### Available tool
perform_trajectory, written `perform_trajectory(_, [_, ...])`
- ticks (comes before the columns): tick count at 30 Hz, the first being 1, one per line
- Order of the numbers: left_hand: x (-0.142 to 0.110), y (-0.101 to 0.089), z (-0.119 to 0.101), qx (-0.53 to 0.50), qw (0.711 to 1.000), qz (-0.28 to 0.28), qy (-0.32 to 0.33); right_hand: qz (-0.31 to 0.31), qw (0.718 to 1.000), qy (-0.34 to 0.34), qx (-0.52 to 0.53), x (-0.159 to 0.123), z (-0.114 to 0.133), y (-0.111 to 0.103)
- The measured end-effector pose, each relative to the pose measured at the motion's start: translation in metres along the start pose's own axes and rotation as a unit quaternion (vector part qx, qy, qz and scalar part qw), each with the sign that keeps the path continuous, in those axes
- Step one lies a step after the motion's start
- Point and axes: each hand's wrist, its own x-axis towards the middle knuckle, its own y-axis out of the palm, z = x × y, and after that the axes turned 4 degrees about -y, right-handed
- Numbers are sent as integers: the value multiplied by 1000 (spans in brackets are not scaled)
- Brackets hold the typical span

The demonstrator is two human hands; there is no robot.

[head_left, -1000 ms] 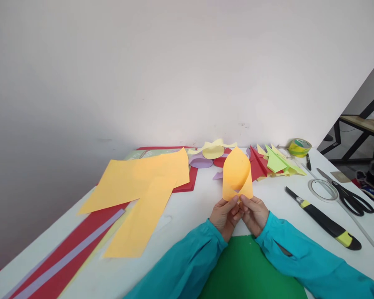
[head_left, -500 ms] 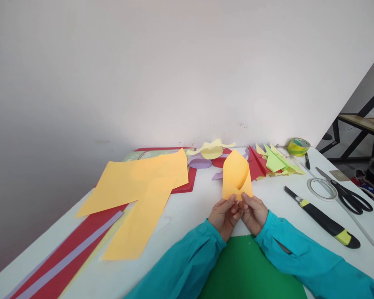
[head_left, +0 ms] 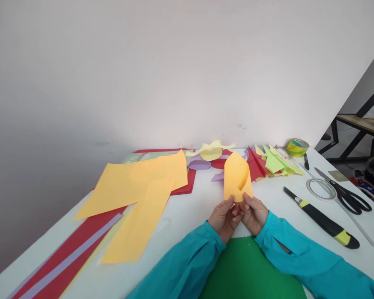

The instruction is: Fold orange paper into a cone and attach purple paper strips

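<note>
A folded piece of orange paper (head_left: pixel 232 176) is held up over the table, its upper part rounded to a point and a curved flap on its right side. My left hand (head_left: pixel 222 218) pinches its lower edge from the left, thumb in front. From the right, my right hand (head_left: pixel 253 211) grips the same lower edge with thumb and fingers. Both hands are closed and nearly touch below the paper; some fingertips are hidden behind it. Under my forearms lies a green sheet (head_left: pixel 252 270).
Large orange sheets (head_left: pixel 140 180) overlap red paper (head_left: pixel 81 249) on the left. Folded paper planes (head_left: pixel 276 162) and curled paper shapes (head_left: pixel 210 151) line the wall. To the right lie a utility knife (head_left: pixel 324 220), scissors (head_left: pixel 350 197), a clear tape roll (head_left: pixel 311 194) and yellow-green tape (head_left: pixel 297 147).
The folded orange paper has shifted very slightly within the hands and the view has moved a little. Both hands keep their hold.
</note>
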Motion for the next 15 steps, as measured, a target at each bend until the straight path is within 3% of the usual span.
perform_trajectory(8, [2,-5,-4,-52,997,3,-52,0,1000,-4,9,1,0,-2])
perform_trajectory(15, [2,-4,-5,-65,996,17,-58,18,1000,7,13,2,0,-7])
